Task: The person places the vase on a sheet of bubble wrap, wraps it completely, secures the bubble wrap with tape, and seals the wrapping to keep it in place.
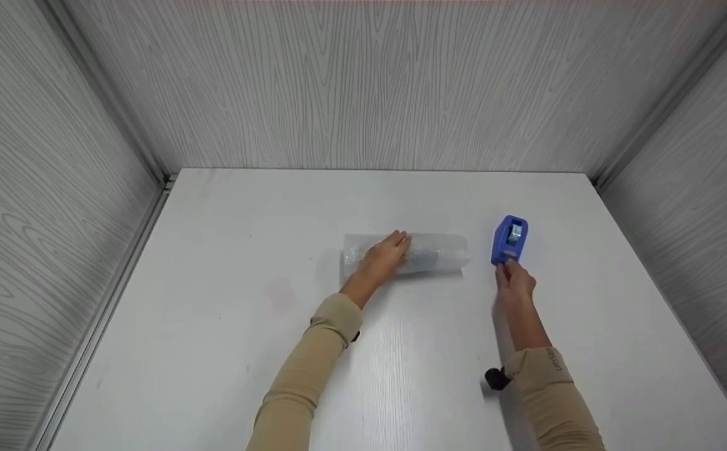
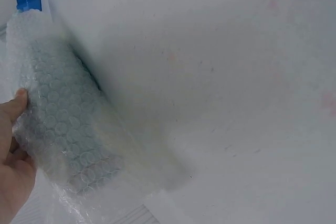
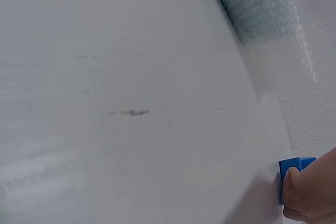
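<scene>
A bubble-wrapped roll (image 1: 438, 250) lies sideways on the white table, with something pale blue-green showing through the plastic. My left hand (image 1: 383, 260) holds it near its left half; in the left wrist view the thumb (image 2: 20, 98) presses the bubble wrap (image 2: 65, 114). To the right of the roll stands a blue tape dispenser (image 1: 501, 241) with a roll of clear tape (image 1: 514, 234) in it. At its near end, my right hand (image 1: 516, 285) pinches the dispenser between thumb and fingers. Whether a strip of tape is between those fingertips is too small to tell.
Grey wood-grain panels (image 1: 363, 88) enclose the white table (image 1: 213, 313) at the back and both sides. A loose flap of clear wrap (image 3: 278, 69) extends past the roll's right end. Below the right wrist, a black device (image 1: 496, 379) sticks out from the sleeve.
</scene>
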Demonstrator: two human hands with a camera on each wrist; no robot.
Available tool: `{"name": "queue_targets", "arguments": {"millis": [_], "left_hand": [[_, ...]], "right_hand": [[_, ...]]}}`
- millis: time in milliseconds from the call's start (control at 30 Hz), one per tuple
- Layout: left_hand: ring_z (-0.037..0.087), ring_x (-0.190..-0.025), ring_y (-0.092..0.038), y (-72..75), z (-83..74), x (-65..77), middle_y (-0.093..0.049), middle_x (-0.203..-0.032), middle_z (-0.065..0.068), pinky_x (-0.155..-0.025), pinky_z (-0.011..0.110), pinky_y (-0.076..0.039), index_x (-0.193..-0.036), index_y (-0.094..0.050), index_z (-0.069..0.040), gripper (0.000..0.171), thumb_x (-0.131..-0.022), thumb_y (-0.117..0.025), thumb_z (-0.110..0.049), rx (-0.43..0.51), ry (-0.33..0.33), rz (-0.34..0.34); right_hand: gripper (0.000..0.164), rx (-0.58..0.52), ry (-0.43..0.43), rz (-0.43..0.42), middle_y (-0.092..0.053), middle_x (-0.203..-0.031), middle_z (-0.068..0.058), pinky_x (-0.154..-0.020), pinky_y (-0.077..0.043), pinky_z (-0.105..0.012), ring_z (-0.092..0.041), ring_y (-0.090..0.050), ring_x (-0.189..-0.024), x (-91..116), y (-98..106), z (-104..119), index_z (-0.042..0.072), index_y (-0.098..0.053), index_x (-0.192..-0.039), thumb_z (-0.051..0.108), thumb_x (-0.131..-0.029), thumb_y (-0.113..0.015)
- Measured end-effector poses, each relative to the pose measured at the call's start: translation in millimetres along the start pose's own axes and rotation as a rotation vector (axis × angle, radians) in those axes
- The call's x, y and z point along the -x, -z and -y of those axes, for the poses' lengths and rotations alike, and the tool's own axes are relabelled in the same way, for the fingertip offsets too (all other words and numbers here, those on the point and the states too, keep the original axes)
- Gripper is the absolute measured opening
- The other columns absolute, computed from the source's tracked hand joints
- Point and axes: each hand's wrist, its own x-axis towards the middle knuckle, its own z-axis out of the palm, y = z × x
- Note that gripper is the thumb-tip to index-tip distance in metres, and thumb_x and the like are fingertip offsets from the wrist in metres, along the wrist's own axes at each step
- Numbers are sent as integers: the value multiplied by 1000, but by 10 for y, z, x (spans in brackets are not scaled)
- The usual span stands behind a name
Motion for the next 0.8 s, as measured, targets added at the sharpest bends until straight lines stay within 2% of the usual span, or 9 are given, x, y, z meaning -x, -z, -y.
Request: {"name": "queue_targets", "arguments": {"millis": [333,467,533,567,633,667,700,767,800], "left_hand": [[28,-126,-38,-4,1,8,-43,-134,18,-98,35,-37,-132,-45,3,44,-93,-54,-15,-7,-20,-27],[28,-125,-38,-23,16,2,-43,-135,16,-97,36,-38,-134,-44,0,45,-93,-54,-16,-26,-20,-43],[24,-128,-35,-315,190,-90,-40,-138,12,-99,34,-36,-137,-41,-4,47,-95,-52,-21,-32,-35,-64],[23,-128,-34,-513,309,-156,-39,-139,11,-98,34,-36,-138,-40,-6,48,-95,-51,-24,-42,-49,-84],[19,-132,-28,-979,586,-300,-33,-144,6,-101,32,-33,-143,-34,-13,52,-96,-46,-32,-60,-75,-121],[19,-133,-25,-1320,783,-426,-31,-145,5,-102,32,-31,-144,-32,-14,55,-95,-45,-37,-42,-91,-127],[17,-134,-23,-1557,921,-503,-29,-146,3,-103,30,-29,-144,-30,-16,57,-95,-43,-41,-35,-105,-140],[16,-134,-21,-1710,1012,-543,-28,-146,3,-103,30,-28,-145,-28,-16,58,-95,-41,-42,-39,-124,-162],[18,-134,-21,-1544,910,-472,-28,-146,4,-104,31,-28,-145,-28,-15,57,-96,-42,-40,-35,-117,-151]], "right_hand": [[43,75,15,-21,-39,-135,-5,-94,-38,-20,-9,-40,-116,14,0,-23,6,-38,-138,12,-96,-47],[45,24,40,-1,-37,-135,-6,-93,-38,-20,-10,-39,-119,1,4,-34,3,-36,-138,5,-95,-46],[47,-7,45,13,-35,-137,-7,-93,-38,-20,-11,-38,-121,-14,10,-38,3,-33,-140,3,-94,-44],[48,-32,45,20,-33,-138,-8,-93,-38,-19,-12,-38,-122,-20,13,-40,3,-31,-141,1,-94,-43],[49,-38,43,24,-33,-139,-8,-93,-38,-19,-11,-38,-122,-29,18,-41,3,-30,-142,2,-94,-43],[49,-44,43,26,-32,-139,-8,-93,-38,-19,-11,-38,-123,-33,21,-41,4,-30,-142,1,-94,-43],[49,-47,42,25,-32,-139,-7,-93,-38,-19,-11,-38,-122,-35,21,-40,4,-30,-142,2,-94,-43],[49,-53,42,21,-33,-139,-8,-93,-38,-20,-11,-39,-122,-37,23,-37,4,-31,-141,2,-94,-43],[48,-52,42,18,-34,-138,-8,-93,-38,-20,-11,-39,-122,-37,22,-35,4,-31,-141,2,-95,-43]]}}
